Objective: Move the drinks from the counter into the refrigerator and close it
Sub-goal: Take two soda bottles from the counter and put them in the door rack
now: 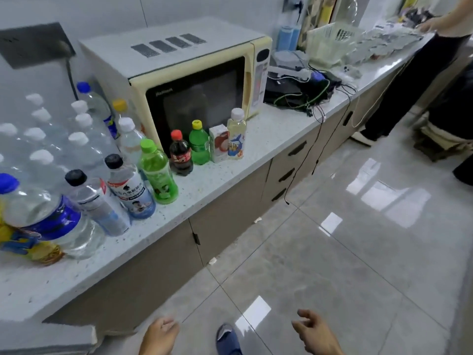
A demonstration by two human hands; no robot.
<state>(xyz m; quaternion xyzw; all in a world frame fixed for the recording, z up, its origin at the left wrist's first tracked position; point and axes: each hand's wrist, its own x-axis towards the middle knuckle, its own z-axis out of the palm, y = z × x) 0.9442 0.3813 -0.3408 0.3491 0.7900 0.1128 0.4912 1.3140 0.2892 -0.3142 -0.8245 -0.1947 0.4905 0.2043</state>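
Nothing is being held: the left hand [160,335] and right hand [313,334] are being kept loosely open, fingers relaxed, below the speckled white counter [230,175].

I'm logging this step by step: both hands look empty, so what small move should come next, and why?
Probably reach the right hand up to the cola bottle near the counter edge in front of the microwave. Both the right and the left hand hang low, holding nothing, and the drinks stand untouched. No refrigerator shows in this view.
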